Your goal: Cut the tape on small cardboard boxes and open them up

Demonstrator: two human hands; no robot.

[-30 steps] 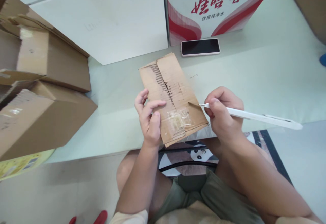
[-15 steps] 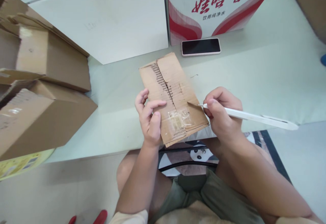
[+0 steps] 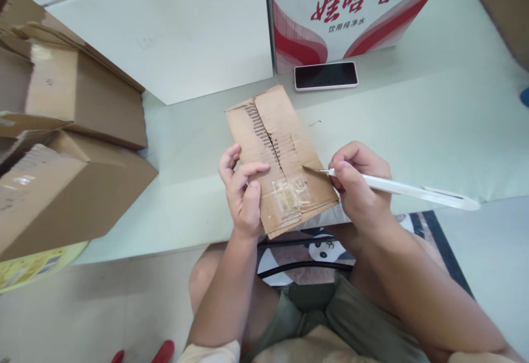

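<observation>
A flattened piece of brown cardboard (image 3: 285,131) lies tilted at the table's front edge, with a torn, ribbed strip down its middle and clear tape near its lower end. My left hand (image 3: 243,192) grips its left edge, the index finger lying across the top face. In my right hand (image 3: 361,184) is a slim white craft knife (image 3: 405,188), held like a pen. Its thin pointed blade touches the cardboard's right side, low down. The knife's rear end points out to the right.
A phone (image 3: 326,76) lies face up before a red-and-white carton (image 3: 355,16). Beside that stands a large white box (image 3: 185,32). Open brown cardboard boxes (image 3: 99,187) fill the left side of the pale table (image 3: 433,115). A panda-print item (image 3: 322,250) is below the edge.
My right hand and the craft knife have shifted very slightly to the left, the blade tip moving a little along the cardboard. My left hand and the cardboard stay put.
</observation>
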